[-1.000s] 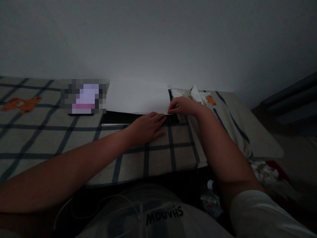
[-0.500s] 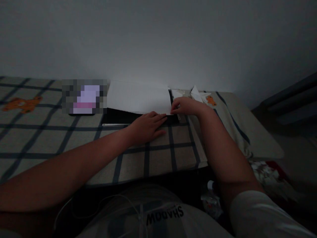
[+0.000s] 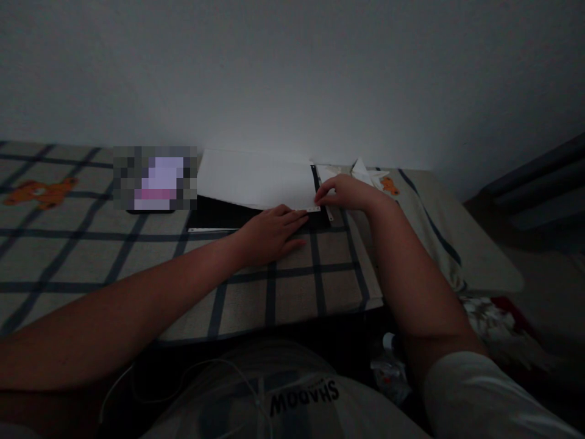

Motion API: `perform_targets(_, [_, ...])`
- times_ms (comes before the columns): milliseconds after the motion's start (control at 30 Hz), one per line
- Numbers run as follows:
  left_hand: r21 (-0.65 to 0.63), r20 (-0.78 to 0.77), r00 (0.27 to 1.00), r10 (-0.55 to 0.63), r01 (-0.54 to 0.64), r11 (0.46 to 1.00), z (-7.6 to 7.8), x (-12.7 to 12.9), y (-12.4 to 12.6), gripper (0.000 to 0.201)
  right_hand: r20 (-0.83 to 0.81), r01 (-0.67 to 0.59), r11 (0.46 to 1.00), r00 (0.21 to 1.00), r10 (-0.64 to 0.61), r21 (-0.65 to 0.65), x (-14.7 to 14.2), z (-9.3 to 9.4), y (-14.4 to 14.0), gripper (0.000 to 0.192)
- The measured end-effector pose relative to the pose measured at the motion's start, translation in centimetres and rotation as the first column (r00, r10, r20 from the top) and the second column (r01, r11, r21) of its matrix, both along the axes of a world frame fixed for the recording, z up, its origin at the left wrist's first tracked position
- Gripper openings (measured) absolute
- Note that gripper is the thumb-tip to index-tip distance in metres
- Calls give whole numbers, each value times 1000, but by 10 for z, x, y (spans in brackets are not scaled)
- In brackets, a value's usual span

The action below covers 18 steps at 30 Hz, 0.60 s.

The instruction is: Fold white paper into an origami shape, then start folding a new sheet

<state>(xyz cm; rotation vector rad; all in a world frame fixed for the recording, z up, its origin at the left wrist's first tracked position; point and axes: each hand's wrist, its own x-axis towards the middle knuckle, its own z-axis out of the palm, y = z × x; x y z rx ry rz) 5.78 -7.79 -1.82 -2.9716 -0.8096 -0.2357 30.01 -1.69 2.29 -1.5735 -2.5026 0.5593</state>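
Observation:
A white sheet of paper (image 3: 256,177) lies over a black board or book (image 3: 219,210), its near edge bowed upward toward the left. My left hand (image 3: 274,235) rests flat with fingers stretched out, the fingertips at the sheet's near edge. At the right end of that edge, my right hand (image 3: 340,190) has thumb and fingers pinched together on the paper's corner. Just below the pinch, a narrow white strip with small dark marks (image 3: 313,210) shows by my left fingertips. Whether this strip belongs to the sheet, I cannot tell.
To the left lies a phone with a lit, blurred screen (image 3: 159,180). Folded white paper pieces (image 3: 361,171) sit behind my right hand. A checked cloth (image 3: 292,292) covers the table against a pale wall (image 3: 292,73). Below the edge is a clear plastic bottle (image 3: 390,369).
My right hand has shifted slightly up and away, drawing the sheet's right corner back, and the dotted white strip now shows beneath. My left hand stays in place.

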Motion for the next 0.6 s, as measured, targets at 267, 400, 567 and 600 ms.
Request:
perform_targets(267, [4,-4,1000,-8,8,1000,0,0,1,64,28,-32,999,999,32,7,-7,-2,-1,13])
perform_targets(400, [3,-9,1000,-5,5,1000,1,0,0,65,15,-46,998,999,47,-44,-5,-7,1,13])
perform_targets(567, [-37,8,1000,6,-5,999,4,0,-1,63,-4,-67,997,998,67,-27,-4,-10,3,12])
perform_targets(600, [-41,10,1000,9,-9,999,5,0,-1,62,-12,-71,997,997,71,-23,-5,-10,2,12])
